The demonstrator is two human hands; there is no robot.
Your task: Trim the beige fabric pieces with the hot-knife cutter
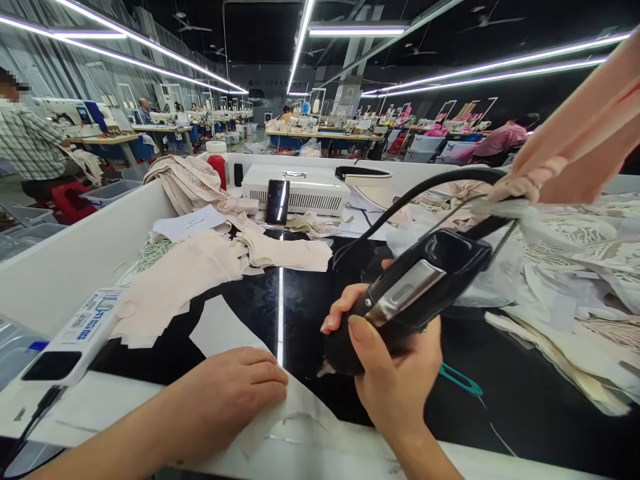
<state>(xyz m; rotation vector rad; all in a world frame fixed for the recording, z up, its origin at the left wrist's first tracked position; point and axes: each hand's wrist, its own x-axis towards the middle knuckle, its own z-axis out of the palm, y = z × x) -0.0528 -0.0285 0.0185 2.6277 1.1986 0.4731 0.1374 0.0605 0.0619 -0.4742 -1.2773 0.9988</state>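
Observation:
My right hand (395, 373) is wrapped round a black corded hand tool (420, 287) with a silvery metal lever along its side. The tool is tilted, its narrow tip pointing down at the black glossy tabletop, and a thick black cable leaves its upper end. A peach cloth strip (575, 127) and cords are tied near that end. My left hand (240, 393) lies palm down on a white curved sheet (305, 400) at the table's front edge, fingers together and stretched out. Whether the sheet is paper or cloth, I cannot tell.
Stacked beige fabric pieces (185, 273) lie left, beside a white power strip-like device (75, 340). A phone (277, 201) leans against a white vented box (300, 190). Lace and plastic (565, 247) are heaped right, near a teal looped tool (460, 379). A person (30, 140) sits far left.

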